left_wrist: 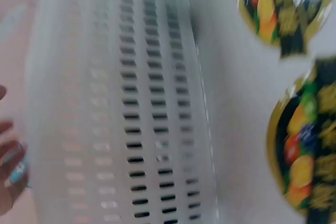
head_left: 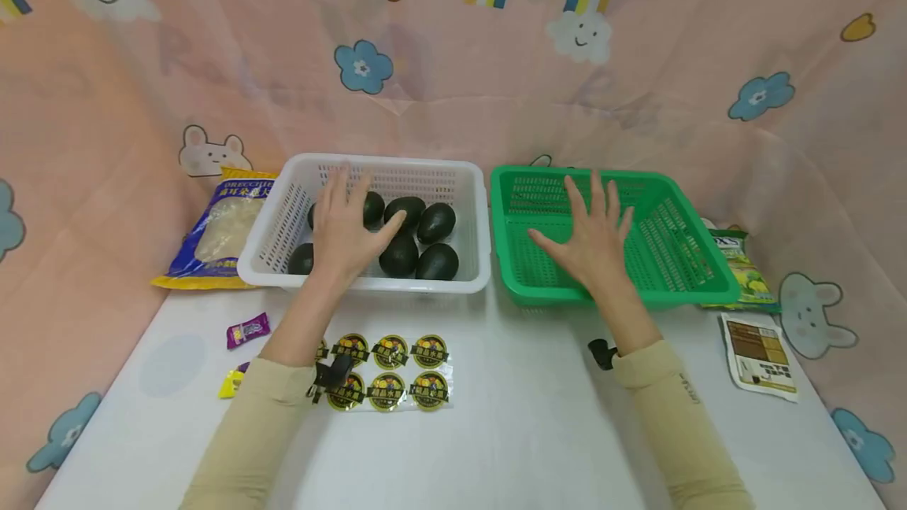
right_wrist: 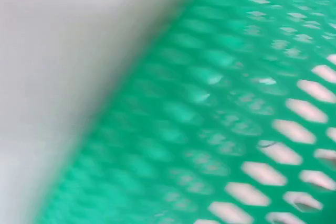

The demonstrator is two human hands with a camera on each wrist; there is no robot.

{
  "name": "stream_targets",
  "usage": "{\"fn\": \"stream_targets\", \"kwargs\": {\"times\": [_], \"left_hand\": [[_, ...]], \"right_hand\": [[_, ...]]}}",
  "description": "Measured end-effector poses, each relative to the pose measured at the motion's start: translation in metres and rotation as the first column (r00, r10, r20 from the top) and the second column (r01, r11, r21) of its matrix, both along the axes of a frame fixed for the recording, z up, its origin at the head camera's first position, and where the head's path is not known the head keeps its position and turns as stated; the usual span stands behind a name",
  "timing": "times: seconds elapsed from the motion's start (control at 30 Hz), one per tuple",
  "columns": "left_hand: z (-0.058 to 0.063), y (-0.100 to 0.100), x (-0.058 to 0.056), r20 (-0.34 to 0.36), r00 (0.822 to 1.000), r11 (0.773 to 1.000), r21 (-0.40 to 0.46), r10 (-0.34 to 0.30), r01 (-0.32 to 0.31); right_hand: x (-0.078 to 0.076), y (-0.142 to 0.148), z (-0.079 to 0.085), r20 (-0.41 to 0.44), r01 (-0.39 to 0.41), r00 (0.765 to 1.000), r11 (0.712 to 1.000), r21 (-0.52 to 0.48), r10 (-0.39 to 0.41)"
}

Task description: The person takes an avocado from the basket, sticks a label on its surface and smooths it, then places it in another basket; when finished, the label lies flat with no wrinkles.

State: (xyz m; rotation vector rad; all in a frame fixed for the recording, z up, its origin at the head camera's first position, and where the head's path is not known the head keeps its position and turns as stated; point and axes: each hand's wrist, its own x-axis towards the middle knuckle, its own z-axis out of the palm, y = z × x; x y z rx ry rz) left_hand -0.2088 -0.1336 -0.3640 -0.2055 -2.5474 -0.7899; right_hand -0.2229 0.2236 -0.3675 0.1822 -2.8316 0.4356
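Note:
A white plastic basket point(head_left: 368, 284) holds several dark green avocados point(head_left: 436, 223). Over it my left hand point(head_left: 347, 230) is held with fingers spread, hiding some of the fruit. To the right stands a green plastic basket point(head_left: 553, 295) with slotted walls and no fruit showing inside. My right hand point(head_left: 591, 238) hovers over this one, fingers apart and nothing between them. In the left wrist view the white basket's side point(left_wrist: 142, 108) fills the middle, with fingertips at the left edge. The right wrist view shows the blurred green basket wall point(right_wrist: 210, 114) close up.
A sheet of round fruit stickers point(head_left: 390, 372) lies in front of the white basket. Small wrapped candies point(head_left: 248, 330) are at the left, beside a blue and yellow pasta bag point(head_left: 227, 230). At the right lie a green snack bag point(head_left: 744, 270) and a white-brown pouch point(head_left: 760, 356).

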Motion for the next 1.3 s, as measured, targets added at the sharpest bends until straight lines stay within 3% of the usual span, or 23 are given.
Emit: {"fn": "stream_targets", "kwargs": {"times": [0.03,0.07,0.1,0.13,0.17,0.2,0.27,0.3,0.37,0.43,0.5,0.53,0.6,0.67,0.73,0.8,0.9,1.0,1.07,1.3], "left_hand": [[0.0,0.002,0.008,-0.04,0.997,0.993,0.094,-0.071,0.075],[0.0,0.004,0.017,-0.065,0.987,0.968,0.197,-0.149,0.159],[-0.002,0.007,0.027,-0.075,0.969,0.921,0.301,-0.234,0.246],[-0.004,0.009,0.036,-0.062,0.943,0.855,0.406,-0.327,0.323],[-0.007,0.011,0.046,-0.03,0.908,0.774,0.512,-0.417,0.373],[-0.011,0.013,0.055,0.019,0.867,0.696,0.606,-0.498,0.386],[-0.02,0.017,0.071,0.143,0.771,0.583,0.741,-0.621,0.332],[-0.026,0.018,0.077,0.196,0.72,0.547,0.785,-0.666,0.291],[-0.037,0.02,0.084,0.288,0.645,0.518,0.832,-0.708,0.197],[-0.046,0.022,0.087,0.352,0.61,0.499,0.863,-0.71,0.083],[-0.052,0.023,0.085,0.379,0.611,0.457,0.889,-0.695,-0.032],[-0.054,0.024,0.084,0.386,0.621,0.431,0.898,-0.682,-0.086],[-0.056,0.024,0.082,0.39,0.645,0.372,0.912,-0.658,-0.172],[-0.057,0.024,0.08,0.384,0.666,0.326,0.92,-0.639,-0.218],[-0.057,0.024,0.08,0.376,0.68,0.304,0.924,-0.629,-0.23],[-0.057,0.024,0.08,0.369,0.684,0.303,0.927,-0.63,-0.221],[-0.058,0.024,0.08,0.369,0.683,0.32,0.925,-0.63,-0.205],[-0.059,0.023,0.082,0.377,0.678,0.343,0.919,-0.631,-0.192],[-0.058,0.023,0.083,0.379,0.677,0.353,0.917,-0.63,-0.185],[-0.056,0.026,0.093,0.385,0.666,0.357,0.915,-0.639,-0.186]], "right_hand": [[0.001,-0.003,0.005,0.011,-0.048,0.999,0.999,-0.014,0.048],[0.002,-0.006,0.01,0.019,-0.106,0.994,0.994,-0.036,0.107],[0.002,-0.01,0.017,0.028,-0.171,0.985,0.983,-0.064,0.173],[0.003,-0.015,0.024,0.042,-0.234,0.97,0.968,-0.089,0.239],[0.002,-0.021,0.033,0.054,-0.297,0.951,0.948,-0.112,0.305],[0.002,-0.027,0.043,0.067,-0.36,0.927,0.924,-0.126,0.37],[-0.003,-0.042,0.061,0.101,-0.476,0.864,0.865,-0.159,0.494],[-0.006,-0.051,0.07,0.131,-0.526,0.825,0.832,-0.179,0.55],[-0.014,-0.071,0.086,0.205,-0.615,0.732,0.759,-0.212,0.65],[-0.025,-0.094,0.099,0.293,-0.687,0.624,0.687,-0.236,0.725],[-0.036,-0.119,0.108,0.39,-0.739,0.514,0.625,-0.252,0.764],[-0.042,-0.132,0.11,0.437,-0.755,0.457,0.598,-0.271,0.775],[-0.054,-0.156,0.111,0.526,-0.762,0.363,0.57,-0.308,0.769],[-0.067,-0.177,0.107,0.604,-0.737,0.289,0.575,-0.355,0.743],[-0.078,-0.193,0.097,0.668,-0.684,0.235,0.608,-0.403,0.706],[-0.087,-0.204,0.084,0.716,-0.638,0.213,0.65,-0.414,0.665],[-0.097,-0.213,0.063,0.757,-0.612,0.209,0.687,-0.392,0.619],[-0.102,-0.216,0.046,0.77,-0.64,0.219,0.684,-0.351,0.6],[-0.104,-0.217,0.039,0.769,-0.673,0.223,0.665,-0.324,0.6],[-0.103,-0.218,0.031,0.821,-0.744,0.214,0.633,-0.213,0.529]]}}
